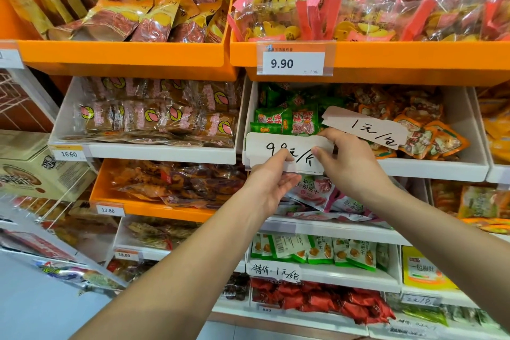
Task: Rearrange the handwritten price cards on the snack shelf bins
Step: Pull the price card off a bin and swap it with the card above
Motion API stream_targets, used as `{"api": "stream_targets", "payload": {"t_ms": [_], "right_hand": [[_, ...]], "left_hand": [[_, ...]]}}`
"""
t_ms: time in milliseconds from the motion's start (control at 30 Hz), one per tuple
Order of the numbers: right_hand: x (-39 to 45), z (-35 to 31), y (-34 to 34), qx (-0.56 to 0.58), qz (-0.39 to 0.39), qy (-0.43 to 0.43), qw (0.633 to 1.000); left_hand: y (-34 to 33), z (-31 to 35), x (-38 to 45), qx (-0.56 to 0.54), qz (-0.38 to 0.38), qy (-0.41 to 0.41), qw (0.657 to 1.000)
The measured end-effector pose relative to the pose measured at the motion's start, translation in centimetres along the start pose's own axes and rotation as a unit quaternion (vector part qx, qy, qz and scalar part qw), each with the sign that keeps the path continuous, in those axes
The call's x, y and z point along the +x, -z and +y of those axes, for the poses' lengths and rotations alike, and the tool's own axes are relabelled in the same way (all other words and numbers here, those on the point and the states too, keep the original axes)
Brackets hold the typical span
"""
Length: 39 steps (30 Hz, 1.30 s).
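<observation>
A white handwritten price card (265, 146) reading "9.9元/斤" sits against the front lip of a white bin (430, 168) in the middle row. My left hand (270, 182) pinches its lower edge, thumb over the writing. My right hand (347, 157) grips the card's right end. A second handwritten card (367, 127), "1元/包", lies tilted on the snack packs inside the same bin, just behind my right hand. Lower down, a third handwritten card (273, 270) is fixed to another white bin's front.
Orange bins (124, 55) of snack bags fill the top row, one with a printed 9.90 tag (294, 62). White and orange bins with printed tags 16.60 (69, 154) and 13.80 (108, 210) stand to the left. A cardboard box (33, 171) sits at far left.
</observation>
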State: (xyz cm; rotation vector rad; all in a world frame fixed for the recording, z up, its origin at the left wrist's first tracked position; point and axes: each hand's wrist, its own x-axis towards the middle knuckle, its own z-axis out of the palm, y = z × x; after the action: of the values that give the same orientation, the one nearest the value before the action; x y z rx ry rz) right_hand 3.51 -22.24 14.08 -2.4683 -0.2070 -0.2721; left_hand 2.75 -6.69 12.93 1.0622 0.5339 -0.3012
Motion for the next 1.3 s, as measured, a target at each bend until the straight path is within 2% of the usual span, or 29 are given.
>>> {"api": "stream_targets", "payload": {"t_ms": [433, 1300], "right_hand": [[0.6, -0.7, -0.9, 0.008, 0.026, -0.036, 0.999], [0.8, -1.0, -1.1, -0.003, -0.018, -0.042, 0.999]], "left_hand": [[0.0, 0.0, 0.2, 0.004, 0.0, 0.001, 1.0], [0.2, 0.0, 0.4, 0.005, 0.001, -0.005, 1.0]]}}
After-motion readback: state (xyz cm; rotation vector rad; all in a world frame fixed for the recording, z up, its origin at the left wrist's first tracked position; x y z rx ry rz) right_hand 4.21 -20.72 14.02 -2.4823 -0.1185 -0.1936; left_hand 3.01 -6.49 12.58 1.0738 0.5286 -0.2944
